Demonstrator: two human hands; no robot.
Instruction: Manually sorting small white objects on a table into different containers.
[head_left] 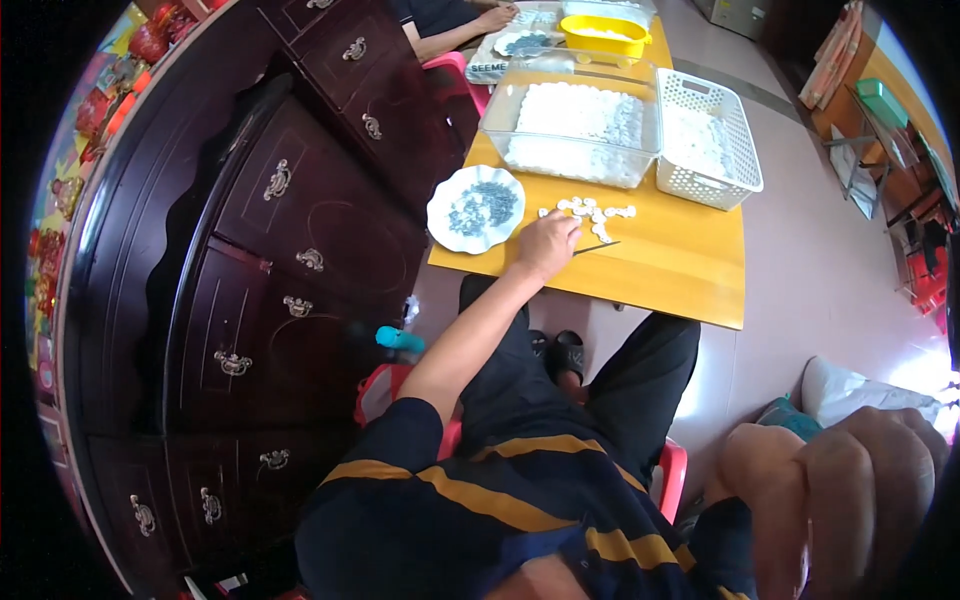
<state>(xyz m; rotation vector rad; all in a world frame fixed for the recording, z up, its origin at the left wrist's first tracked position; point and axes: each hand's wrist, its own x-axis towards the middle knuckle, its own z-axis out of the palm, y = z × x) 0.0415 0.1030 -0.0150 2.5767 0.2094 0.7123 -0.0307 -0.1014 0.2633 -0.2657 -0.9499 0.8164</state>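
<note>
My left hand rests at the near edge of the wooden table, its fingers bent together beside a scatter of small round white pieces. Whatever its fingertips hold is hidden. Just right of it lies a thin dark stick-like tool. Left of this hand, a white scalloped plate bears small dark grey and pale bits. Large and close at the lower right, my right hand is raised off the table with its fingers curled in. What it may hold cannot be seen.
A clear plastic bin full of white pieces and a white perforated basket stand behind on the table. Farther back are a yellow tub and another person's hand. A dark wooden cabinet lines the left.
</note>
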